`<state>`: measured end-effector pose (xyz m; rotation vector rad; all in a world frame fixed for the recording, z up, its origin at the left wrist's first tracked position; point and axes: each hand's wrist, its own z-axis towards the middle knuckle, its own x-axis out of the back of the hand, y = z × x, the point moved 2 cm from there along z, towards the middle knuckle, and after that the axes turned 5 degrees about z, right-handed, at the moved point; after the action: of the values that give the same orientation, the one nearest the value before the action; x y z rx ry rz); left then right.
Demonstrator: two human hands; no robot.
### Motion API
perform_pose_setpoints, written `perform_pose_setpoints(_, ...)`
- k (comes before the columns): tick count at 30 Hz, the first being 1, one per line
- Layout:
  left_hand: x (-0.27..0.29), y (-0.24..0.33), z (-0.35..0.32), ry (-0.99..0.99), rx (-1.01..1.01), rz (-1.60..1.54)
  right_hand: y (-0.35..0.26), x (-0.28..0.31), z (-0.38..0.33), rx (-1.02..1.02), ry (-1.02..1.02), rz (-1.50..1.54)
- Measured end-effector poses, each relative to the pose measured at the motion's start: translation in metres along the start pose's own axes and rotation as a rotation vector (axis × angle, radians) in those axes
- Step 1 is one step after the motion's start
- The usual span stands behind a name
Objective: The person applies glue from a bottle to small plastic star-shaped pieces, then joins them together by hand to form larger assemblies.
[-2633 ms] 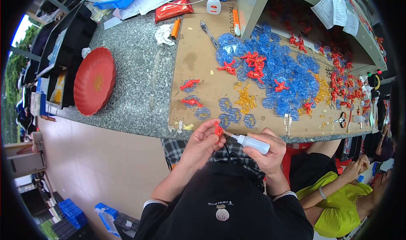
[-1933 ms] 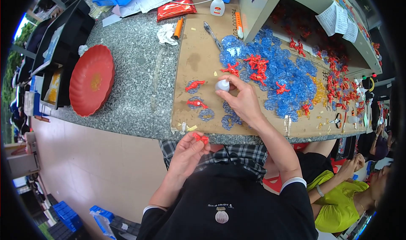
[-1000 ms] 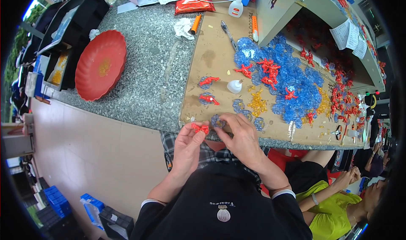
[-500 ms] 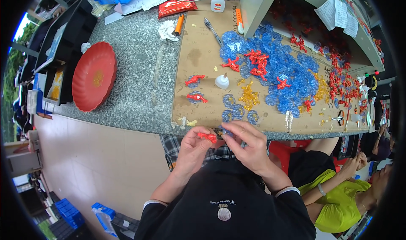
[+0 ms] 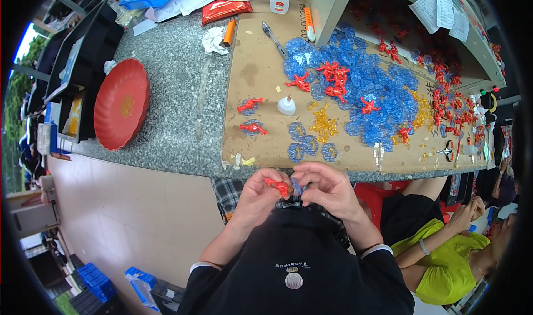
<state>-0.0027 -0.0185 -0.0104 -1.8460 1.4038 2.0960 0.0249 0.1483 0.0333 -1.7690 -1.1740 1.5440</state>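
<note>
My left hand [image 5: 256, 197] pinches a small red plastic figure [image 5: 281, 188] at the table's near edge, above my lap. Facing it, my right hand [image 5: 328, 193] grips a translucent blue plastic disc [image 5: 296, 187] between thumb and fingers. Figure and disc are very close together; fingers hide whether they touch. On the cardboard ahead lie several loose blue rings [image 5: 304, 144], a small heap of amber pieces [image 5: 323, 123] and a white nozzle bottle [image 5: 286, 106]. Left of them, two red figures [image 5: 253, 128] rest on blue discs.
A big pile of blue discs [image 5: 377, 93] with red figures covers the cardboard's right side, beside a grey shelf [image 5: 338, 9]. A red scalloped dish [image 5: 122, 104] stands on the stone tabletop at left. Scissors [image 5: 447, 150] lie far right. A person in a yellow-green top [image 5: 452, 265] sits at right.
My hands have drawn nearer each other, bringing the blue disc up to the red figure. The right hand has turned a little. The whole view has shifted slightly.
</note>
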Motion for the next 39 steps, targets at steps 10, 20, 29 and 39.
perform_pose_setpoints(10, 0.004, 0.005, 0.004, 0.000, -0.264, 0.403, 0.014, 0.011, -0.004, 0.029, -0.041, 0.144)
perform_pose_setpoints(20, 0.000, 0.007, 0.006, -0.049, -0.281, 0.482, 0.013, 0.012, -0.004, 0.017, -0.033, 0.107)
perform_pose_setpoints(29, 0.002, 0.001, 0.011, -0.090, -0.236, 0.366, 0.004, 0.001, -0.014, 0.255, 0.100, -0.316)
perform_pose_setpoints(39, 0.002, 0.008, 0.018, -0.166, -0.295, 0.483, -0.005, -0.006, -0.017, 0.546, 0.084, -0.744)
